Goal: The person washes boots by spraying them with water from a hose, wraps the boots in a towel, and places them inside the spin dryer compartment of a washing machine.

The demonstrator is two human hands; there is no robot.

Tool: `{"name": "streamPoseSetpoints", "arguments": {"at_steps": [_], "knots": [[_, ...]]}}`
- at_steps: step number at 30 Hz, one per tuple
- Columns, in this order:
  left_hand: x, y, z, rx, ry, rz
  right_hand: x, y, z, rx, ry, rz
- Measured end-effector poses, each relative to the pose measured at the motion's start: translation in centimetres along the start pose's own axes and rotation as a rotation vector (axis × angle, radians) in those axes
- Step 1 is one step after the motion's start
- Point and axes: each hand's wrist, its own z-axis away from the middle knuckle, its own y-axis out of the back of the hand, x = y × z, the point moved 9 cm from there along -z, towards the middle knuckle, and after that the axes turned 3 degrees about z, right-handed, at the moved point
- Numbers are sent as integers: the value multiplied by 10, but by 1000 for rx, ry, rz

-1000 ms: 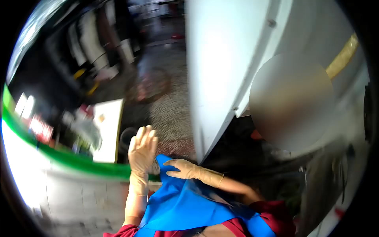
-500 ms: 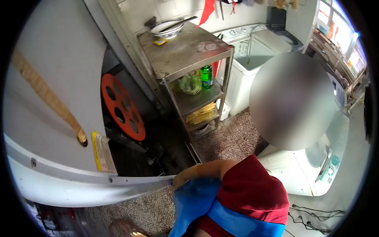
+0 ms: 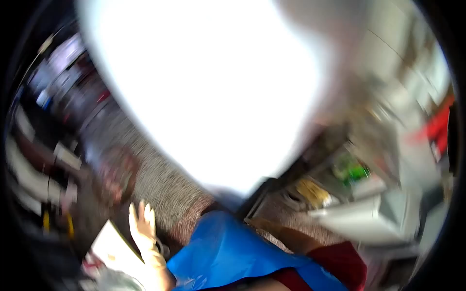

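Observation:
My left hand (image 3: 142,227) is raised at the lower left, brightly lit, with its fingers stretched out and nothing in them. Beside it is a white flat panel or box-like surface (image 3: 112,245). My right arm, in a dark red sleeve (image 3: 337,262), reaches in from the lower right. At its end my right hand (image 3: 258,224) is blurred near the dark lower edge of a large white, glaring surface (image 3: 208,87); its fingers cannot be made out. A blue apron (image 3: 218,252) covers my front between both hands.
To the right, a blurred metal shelf rack (image 3: 335,186) holds a green bottle (image 3: 358,173) and a yellowish stack (image 3: 312,193). A white washing machine (image 3: 359,218) stands beside it. Speckled floor (image 3: 165,179) runs along the left, with blurred items beyond.
The view has swung left, so the rack and washing machine now appear further right and lower. My left hand has come up into view, fingers spread. The white surface now fills the top middle.

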Motion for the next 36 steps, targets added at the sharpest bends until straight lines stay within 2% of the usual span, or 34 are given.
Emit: {"name": "streamPoseSetpoints", "arguments": {"at_steps": [2,3,4,5,7,9,11,12,14,16,17,18,20,21,23,24,26,27,29,31,32,33,34,35,36], "knots": [[10,9,2,-20,-58,-4,11,-18,-33,-27,170,123],[14,19,2,53,-41,39,21,-24,-69,-72,283,188],[22,27,5,86,-66,24,-6,-22,-59,-94,237,231],[0,1,12,107,-78,-45,-12,0,-42,-129,212,224],[0,6,7,133,-138,-128,-19,3,-89,-196,176,321],[13,9,1,175,-166,-145,-21,3,-131,-226,286,229],[35,6,-5,243,-159,-119,-69,4,-128,-229,340,145],[46,83,-3,235,-151,-71,-87,-25,-156,-145,375,239],[59,113,-9,233,-137,-72,-159,-20,-159,-98,432,304],[82,126,-24,253,-150,-66,-233,-3,-161,117,256,527],[90,132,-31,262,-183,-62,-243,-2,-180,107,263,528],[96,136,-36,271,-197,-62,-279,1,-192,180,605,676],[108,148,-50,324,-222,-65,-340,-9,-207,248,959,808],[112,152,-54,368,-220,-67,-359,-17,-235,65,707,1126],[120,169,-71,400,-243,-40,-370,-16,-273,-130,433,1428],[122,177,-78,443,-237,-19,-386,0,-291,-74,439,1071],[126,198,-101,530,-227,7,-422,21,-335,-12,450,710],[125,212,-115,565,-206,23,-437,27,-361,5,439,652],[132,234,-161,585,-196,31,-445,36,-447,32,411,717],[139,255,-210,557,-186,13,-418,40,-585,134,500,982],[147,255,-230,620,-166,-35,-418,36,-630,-307,318,479],[158,254,-256,671,-151,-85,-459,49,-649,-300,333,485],[166,255,-283,320,-193,-800,-505,61,-663,-176,307,732],[164,299,-293,509,-98,-703,-558,62,-657,-51,274,969],[159,345,-299,700,-21,-579,-610,75,-646,11,283,885]]}}
